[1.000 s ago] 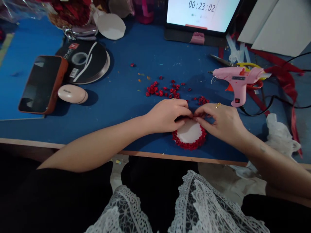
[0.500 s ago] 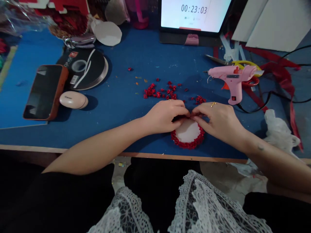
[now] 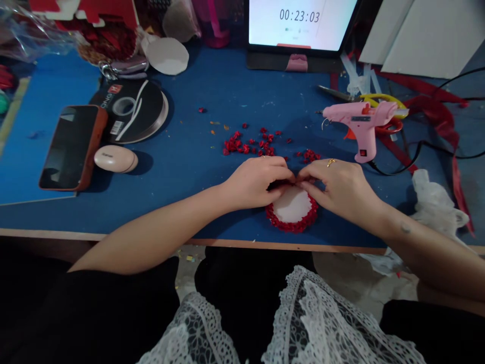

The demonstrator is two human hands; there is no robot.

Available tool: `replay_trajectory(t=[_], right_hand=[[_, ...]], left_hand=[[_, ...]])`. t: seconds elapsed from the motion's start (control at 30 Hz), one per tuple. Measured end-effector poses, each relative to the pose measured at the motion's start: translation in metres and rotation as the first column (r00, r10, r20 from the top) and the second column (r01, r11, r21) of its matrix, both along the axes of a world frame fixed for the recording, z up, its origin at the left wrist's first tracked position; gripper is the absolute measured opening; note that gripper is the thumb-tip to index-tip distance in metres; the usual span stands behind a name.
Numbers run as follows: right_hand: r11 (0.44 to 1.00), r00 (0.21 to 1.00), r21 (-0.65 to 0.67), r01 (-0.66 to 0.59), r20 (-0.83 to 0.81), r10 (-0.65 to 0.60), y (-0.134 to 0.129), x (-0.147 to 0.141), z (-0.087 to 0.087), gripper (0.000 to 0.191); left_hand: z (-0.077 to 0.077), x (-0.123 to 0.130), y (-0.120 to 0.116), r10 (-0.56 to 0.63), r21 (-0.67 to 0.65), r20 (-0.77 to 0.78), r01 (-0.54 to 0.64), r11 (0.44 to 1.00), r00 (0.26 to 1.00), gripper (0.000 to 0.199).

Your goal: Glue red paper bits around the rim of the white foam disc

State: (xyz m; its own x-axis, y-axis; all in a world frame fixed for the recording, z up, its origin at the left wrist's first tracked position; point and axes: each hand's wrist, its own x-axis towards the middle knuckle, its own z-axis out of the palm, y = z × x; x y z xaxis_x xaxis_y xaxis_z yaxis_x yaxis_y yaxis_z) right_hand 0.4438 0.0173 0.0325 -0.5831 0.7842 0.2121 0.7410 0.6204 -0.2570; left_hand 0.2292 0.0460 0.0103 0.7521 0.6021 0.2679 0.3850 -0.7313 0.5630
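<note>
Close to the table's front edge lies a white disc [image 3: 291, 205] with a ruffled border of small red pieces round its rim. My left hand [image 3: 261, 179] is closed at the disc's far left rim, thumb and fingers pinching there. Opposite it, my right hand [image 3: 333, 184] is also closed, its fingertips meeting the left ones at the far rim. Whatever sits between the right fingertips is too small and hidden to make out. Just beyond the hands are scattered small red pieces [image 3: 234, 143], with another little cluster [image 3: 311, 155] by the right knuckles.
A pink glue gun [image 3: 366, 121] lies at right over yellow-and-red-handled scissors [image 3: 335, 94], near red ribbon [image 3: 435, 114] and crumpled plastic [image 3: 435, 202]. At left are a phone [image 3: 68, 149], a ribbon spool [image 3: 132, 108] and a pale rounded case [image 3: 115, 158]. A tablet [image 3: 303, 23] stands behind.
The view has shifted very slightly. Both hands keep their pinch at the disc's far rim, with hardly any visible movement.
</note>
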Motion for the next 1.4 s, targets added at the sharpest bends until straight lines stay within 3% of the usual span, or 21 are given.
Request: replay_trajectory(t=[0.27, 0.43, 0.63, 0.97, 1.4], right_hand=[[0.994, 0.998, -0.109, 0.016, -0.06, -0.023, 0.003, 0.003, 0.006, 0.006], [0.995, 0.991, -0.083, 0.052, -0.115, -0.062, 0.006, 0.008, 0.009, 0.006], [0.994, 0.994, -0.109, -0.027, -0.106, 0.015, 0.006, 0.008, 0.003, 0.006], [0.999, 0.997, 0.014, -0.052, -0.056, 0.053, 0.003, 0.004, -0.002, 0.008], [0.997, 0.998, 0.055, -0.051, -0.032, 0.053, 0.003, 0.002, -0.001, 0.007]], left_hand=[[0.001, -0.001, 0.0, -0.014, -0.017, 0.005, 0.014, 1.0, 1.0, 0.023], [0.003, -0.001, 0.001, -0.024, -0.032, 0.004, 0.024, 0.999, 1.0, 0.024], [0.001, -0.001, 0.002, -0.012, -0.043, -0.012, 0.011, 0.999, 1.0, 0.024], [0.0, -0.001, 0.001, -0.01, -0.005, -0.003, 0.01, 1.0, 1.0, 0.023], [0.0, -0.001, 0.001, -0.009, 0.005, 0.012, 0.009, 1.0, 1.0, 0.022]])
